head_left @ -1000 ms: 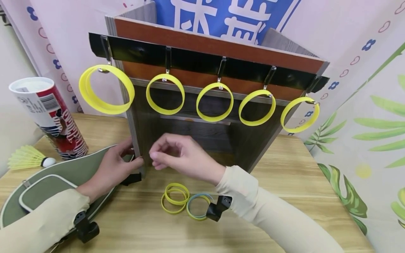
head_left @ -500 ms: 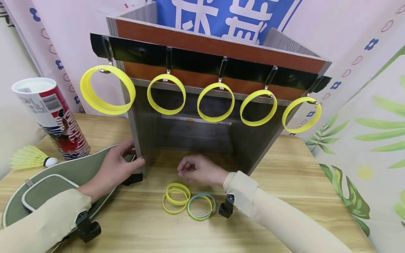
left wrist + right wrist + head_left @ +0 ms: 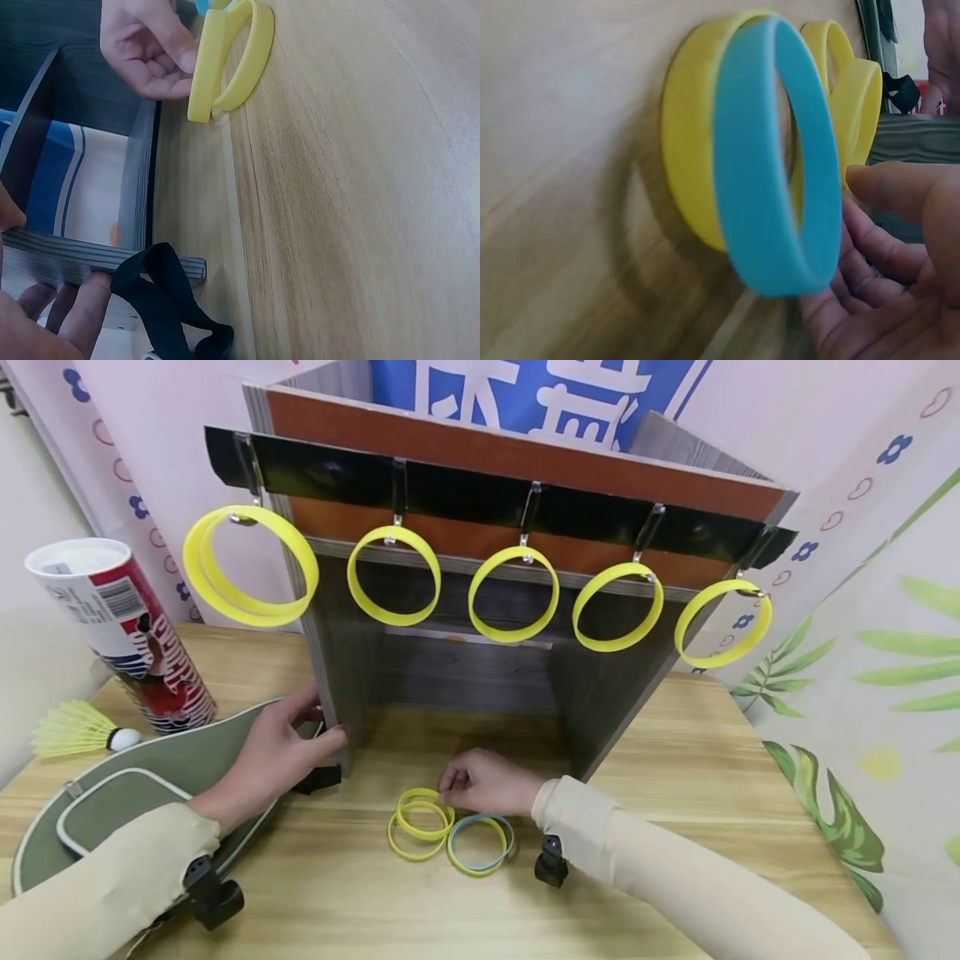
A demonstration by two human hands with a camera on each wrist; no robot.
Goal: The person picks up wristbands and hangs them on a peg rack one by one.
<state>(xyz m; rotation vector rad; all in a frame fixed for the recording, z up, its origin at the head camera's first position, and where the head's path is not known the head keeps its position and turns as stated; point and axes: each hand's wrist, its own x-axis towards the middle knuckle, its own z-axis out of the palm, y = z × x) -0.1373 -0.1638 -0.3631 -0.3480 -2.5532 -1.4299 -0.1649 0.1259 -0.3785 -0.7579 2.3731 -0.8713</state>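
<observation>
My left hand (image 3: pixel 273 756) grips the left side panel (image 3: pixel 97 255) of a grey wooden rack (image 3: pixel 352 652), thumb on the inner face and fingers on the outer. On the table, my right hand (image 3: pixel 491 783) pinches the edge of a yellow silicone wristband (image 3: pixel 862 94) between thumb and curled fingers. This band leans on another yellow wristband (image 3: pixel 397 852). Just right of them, a blue wristband (image 3: pixel 761 150) lies over a yellow wristband (image 3: pixel 686 135). Yellow wristbands (image 3: pixel 393 620) hang from several metal hooks on the rack's black strip (image 3: pixel 465 477).
Left of the rack stands a red and white shuttlecock tube (image 3: pixel 161 652). A yellow shuttlecock (image 3: pixel 75 731) lies in front of it. A green racket bag (image 3: pixel 168 764) lies under my left arm. Behind are printed curtains (image 3: pixel 787 443). A black strap (image 3: pixel 169 292) hangs by the side panel.
My right hand has come down from in front of the rack to the wristbands on the table and taken hold of a yellow one. My left hand has stayed on the panel.
</observation>
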